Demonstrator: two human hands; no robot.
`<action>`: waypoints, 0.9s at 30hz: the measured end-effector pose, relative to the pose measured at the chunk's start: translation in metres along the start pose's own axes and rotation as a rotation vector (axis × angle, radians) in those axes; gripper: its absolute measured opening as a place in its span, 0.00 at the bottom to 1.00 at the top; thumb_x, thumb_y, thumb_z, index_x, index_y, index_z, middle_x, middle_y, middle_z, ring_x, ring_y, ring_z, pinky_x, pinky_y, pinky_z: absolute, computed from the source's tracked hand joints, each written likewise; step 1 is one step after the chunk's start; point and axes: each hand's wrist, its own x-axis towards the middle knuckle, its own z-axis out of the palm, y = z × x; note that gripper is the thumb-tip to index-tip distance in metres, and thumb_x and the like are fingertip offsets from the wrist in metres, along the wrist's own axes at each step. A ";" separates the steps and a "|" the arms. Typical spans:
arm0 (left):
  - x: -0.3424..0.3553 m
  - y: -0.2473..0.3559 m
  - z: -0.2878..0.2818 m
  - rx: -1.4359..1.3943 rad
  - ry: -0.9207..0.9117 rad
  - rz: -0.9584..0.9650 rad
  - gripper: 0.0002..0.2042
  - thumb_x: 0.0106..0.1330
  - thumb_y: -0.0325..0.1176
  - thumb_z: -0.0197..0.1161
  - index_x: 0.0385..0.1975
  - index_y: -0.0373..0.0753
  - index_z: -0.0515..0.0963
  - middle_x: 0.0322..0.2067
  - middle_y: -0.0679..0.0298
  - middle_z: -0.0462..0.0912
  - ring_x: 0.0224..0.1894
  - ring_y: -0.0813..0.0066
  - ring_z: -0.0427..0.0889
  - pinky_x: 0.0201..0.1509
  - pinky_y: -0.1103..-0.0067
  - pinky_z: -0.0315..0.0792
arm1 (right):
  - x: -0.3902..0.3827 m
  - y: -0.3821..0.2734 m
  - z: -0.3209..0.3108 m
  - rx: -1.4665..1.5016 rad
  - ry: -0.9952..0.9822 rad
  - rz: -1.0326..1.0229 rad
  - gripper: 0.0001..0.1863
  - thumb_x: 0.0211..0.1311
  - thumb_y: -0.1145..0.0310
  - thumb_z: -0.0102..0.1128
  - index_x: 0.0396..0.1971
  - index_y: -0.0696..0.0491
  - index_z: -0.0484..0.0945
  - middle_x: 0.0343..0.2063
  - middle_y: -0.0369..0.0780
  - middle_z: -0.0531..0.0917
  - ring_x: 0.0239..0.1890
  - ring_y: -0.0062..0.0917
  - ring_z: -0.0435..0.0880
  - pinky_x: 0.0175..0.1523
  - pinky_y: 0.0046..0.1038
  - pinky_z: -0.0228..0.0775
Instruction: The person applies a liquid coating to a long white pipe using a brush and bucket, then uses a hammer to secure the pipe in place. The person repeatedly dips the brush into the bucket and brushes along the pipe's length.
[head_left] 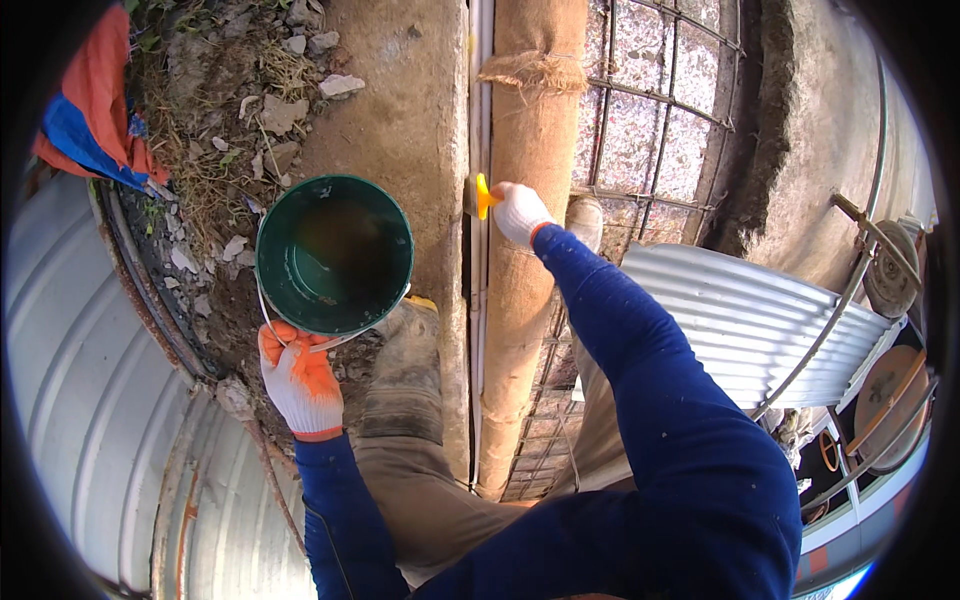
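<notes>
No packages, labels, signs or screens in view. Nothing printed or boxed shows anywhere on the ground, the pipes or the metal sheeting.

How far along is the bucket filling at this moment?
Done: the green bucket already holds shallow murky water. In hand: the left hand grips its wire handle, and the right hand is on the yellow tap handle. Left: most of the bucket is unfilled; no stream is visible.

green bucket (334,255) upright, murky water; yellow tap handle (483,195).
</notes>
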 end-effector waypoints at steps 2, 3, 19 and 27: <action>-0.002 0.002 0.004 0.009 -0.005 -0.005 0.11 0.68 0.17 0.52 0.45 0.38 0.74 0.41 0.61 0.81 0.40 0.66 0.83 0.52 0.67 0.81 | 0.021 -0.026 -0.053 0.081 0.072 -0.070 0.21 0.68 0.74 0.57 0.60 0.57 0.85 0.52 0.55 0.89 0.58 0.48 0.89 0.64 0.39 0.80; -0.002 0.001 0.003 0.016 -0.006 -0.005 0.11 0.67 0.17 0.52 0.45 0.38 0.74 0.41 0.61 0.81 0.40 0.66 0.83 0.52 0.67 0.81 | 0.024 -0.034 -0.068 0.080 0.120 -0.123 0.21 0.68 0.73 0.58 0.59 0.57 0.85 0.52 0.55 0.89 0.57 0.48 0.89 0.63 0.39 0.79; -0.002 -0.009 0.005 0.009 -0.103 0.000 0.09 0.70 0.21 0.54 0.46 0.41 0.73 0.44 0.60 0.83 0.43 0.65 0.85 0.54 0.63 0.82 | -0.092 0.085 0.106 0.099 -0.157 0.157 0.21 0.67 0.74 0.59 0.59 0.52 0.86 0.50 0.54 0.90 0.58 0.48 0.89 0.63 0.42 0.79; -0.006 -0.010 0.007 0.016 -0.068 -0.019 0.09 0.68 0.19 0.55 0.45 0.39 0.73 0.42 0.59 0.82 0.42 0.62 0.85 0.54 0.61 0.82 | -0.006 0.029 -0.014 0.297 0.337 0.023 0.21 0.66 0.71 0.57 0.56 0.53 0.87 0.50 0.55 0.90 0.56 0.50 0.89 0.63 0.42 0.79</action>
